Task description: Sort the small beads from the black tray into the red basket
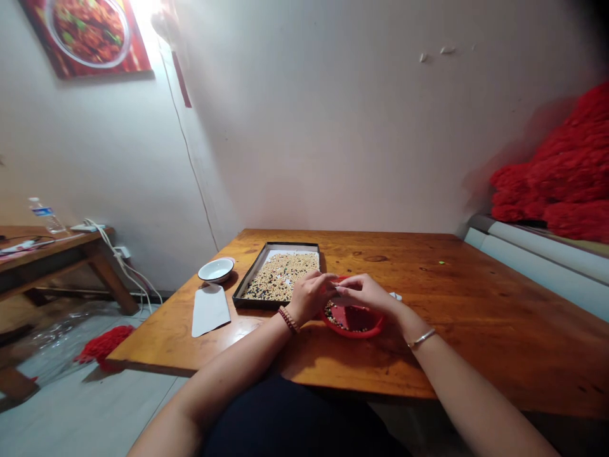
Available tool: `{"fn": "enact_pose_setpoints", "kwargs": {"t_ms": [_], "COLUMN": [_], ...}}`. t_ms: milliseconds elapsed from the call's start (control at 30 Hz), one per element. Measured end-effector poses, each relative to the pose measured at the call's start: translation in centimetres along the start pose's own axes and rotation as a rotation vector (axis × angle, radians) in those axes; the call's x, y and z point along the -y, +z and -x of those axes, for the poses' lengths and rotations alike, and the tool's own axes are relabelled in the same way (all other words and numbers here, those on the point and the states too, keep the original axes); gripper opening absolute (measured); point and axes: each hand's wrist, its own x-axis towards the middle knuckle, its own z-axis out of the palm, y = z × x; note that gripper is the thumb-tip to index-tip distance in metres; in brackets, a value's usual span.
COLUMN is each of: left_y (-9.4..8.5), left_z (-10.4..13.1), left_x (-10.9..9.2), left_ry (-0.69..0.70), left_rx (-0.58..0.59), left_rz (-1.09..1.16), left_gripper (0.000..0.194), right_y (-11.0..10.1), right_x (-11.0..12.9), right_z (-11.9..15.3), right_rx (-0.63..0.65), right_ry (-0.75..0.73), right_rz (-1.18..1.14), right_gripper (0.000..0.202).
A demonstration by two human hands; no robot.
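Both hands meet above a red plastic basin (375, 331) that holds some small dark and pale beads or beans. My left hand (308, 293), with a beaded bracelet at the wrist, has its fingers bent and pressed together near the basin's left rim. Over the basin's far side, my right hand (364, 292) pinches with thumb and fingers, its tips against the left hand's. What lies between the fingertips is too small to make out. Just left and behind stands a shallow black-rimmed tray (242, 303), spread with many pale and dark bead-like pieces.
A white enamel bowl (216, 270) and a white sheet of card (210, 311) lie left of the tray on the wooden table (428, 279). Something small and white (396, 296) is beside the basin. A red fluffy heap (566, 171) rises at the right.
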Motion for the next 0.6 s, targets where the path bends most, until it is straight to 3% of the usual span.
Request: {"fn": "enact_pose_setpoints", "kwargs": {"t_ms": [133,333,600], "left_y": [0.14,0.21,0.32], "left_z": [0.08,-0.14,-0.12], "left_x": [-0.29,-0.53,-0.48], "left_ry": [-0.021,0.016,-0.017], "left_rx": [-0.022,-0.076,-0.010], "left_rz": [-0.019,-0.042,-0.059], "left_gripper": [0.012,0.014,0.013], "right_y": [0.01,-0.15,-0.09], "right_x": [0.37,0.09,-0.38], "right_z": [0.15,-0.03,-0.26], "right_rx": [-0.025,-0.044,-0.088], "right_ry": [0.010,-0.010,-0.047], "right_rz": [-0.053,-0.033,-0.026], "right_gripper": [0.051,0.046,0.044]}}
